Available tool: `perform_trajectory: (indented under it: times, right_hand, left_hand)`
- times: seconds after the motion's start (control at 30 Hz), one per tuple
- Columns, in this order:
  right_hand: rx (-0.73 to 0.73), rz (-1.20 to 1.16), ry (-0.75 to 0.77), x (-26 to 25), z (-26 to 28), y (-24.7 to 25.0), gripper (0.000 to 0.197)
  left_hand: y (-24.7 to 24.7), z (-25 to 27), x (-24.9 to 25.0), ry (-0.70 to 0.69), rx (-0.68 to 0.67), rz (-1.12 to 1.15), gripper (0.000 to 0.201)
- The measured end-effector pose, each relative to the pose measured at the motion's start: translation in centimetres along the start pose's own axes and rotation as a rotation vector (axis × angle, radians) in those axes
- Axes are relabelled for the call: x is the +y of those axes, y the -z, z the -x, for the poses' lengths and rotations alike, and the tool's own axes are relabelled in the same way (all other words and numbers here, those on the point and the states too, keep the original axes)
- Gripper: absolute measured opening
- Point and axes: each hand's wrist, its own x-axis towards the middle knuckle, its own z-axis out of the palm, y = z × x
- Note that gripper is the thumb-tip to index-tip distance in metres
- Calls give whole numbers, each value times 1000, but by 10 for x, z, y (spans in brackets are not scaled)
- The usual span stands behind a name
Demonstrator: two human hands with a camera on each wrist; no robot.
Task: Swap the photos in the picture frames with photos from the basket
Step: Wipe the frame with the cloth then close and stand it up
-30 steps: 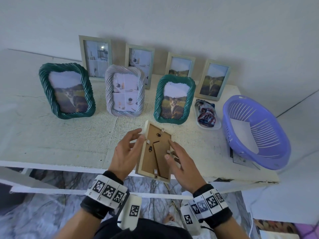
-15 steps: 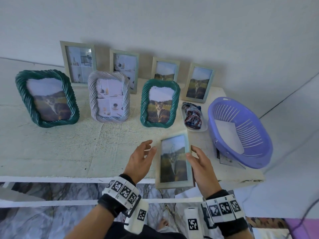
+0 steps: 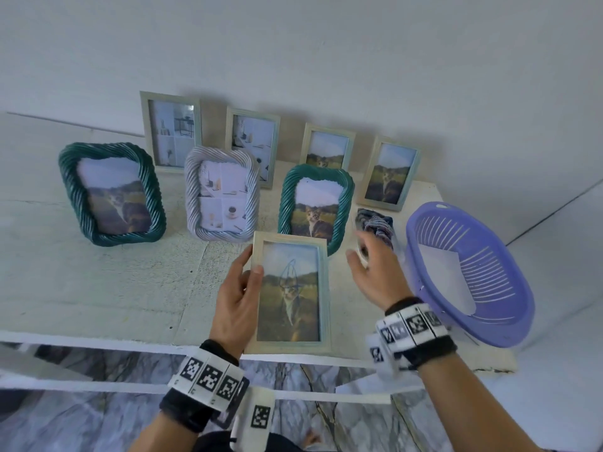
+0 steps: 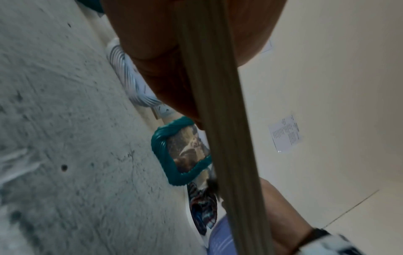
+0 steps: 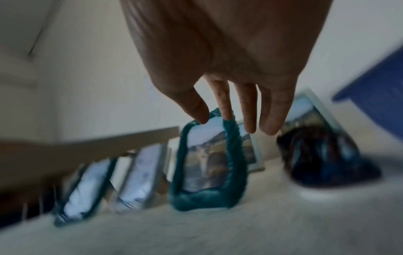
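My left hand [image 3: 243,290] grips the left edge of a pale wooden frame [image 3: 290,293] with a cat photo, face up over the shelf's front edge. In the left wrist view the frame's edge [image 4: 220,120] runs across my fingers. My right hand [image 3: 372,272] is off the frame, fingers straight and holding nothing, in the air between the frame and the purple basket [image 3: 470,272]. The right wrist view shows those fingers [image 5: 244,107] spread above the shelf. A white sheet [image 3: 447,272] lies in the basket.
Several framed photos stand along the wall: two green rope frames [image 3: 111,194] [image 3: 315,203], a grey rope frame [image 3: 222,197] and plain pale frames [image 3: 388,172]. A patterned cloth on a small dish [image 3: 375,226] sits beside the basket. The white shelf [image 3: 98,288] ends near my wrists.
The frame was turned from back side to photo side. My right hand let go of it and moved right toward the basket; my left hand now holds it alone.
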Motion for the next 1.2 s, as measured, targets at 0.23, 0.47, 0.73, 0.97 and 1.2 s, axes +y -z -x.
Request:
perform_trajectory:
  times: [0.23, 0.47, 0.73, 0.97, 1.2]
  right_hand:
    - [-39, 602, -258, 27, -94, -14, 40]
    - [-137, 613, -380, 50, -104, -26, 45]
    - [197, 297, -163, 31, -50, -4, 38]
    - [393, 19, 78, -46, 37, -5, 38]
    - [101, 358, 121, -96, 49, -46, 43]
  left_hand:
    - [22, -4, 0, -75, 57, -9, 37]
    - [36, -13, 5, -94, 54, -5, 39]
    - [42, -21, 6, -92, 25, -72, 46]
    - [33, -20, 3, -143, 1, -120, 47]
    - [28, -14, 10, -200, -63, -216, 48]
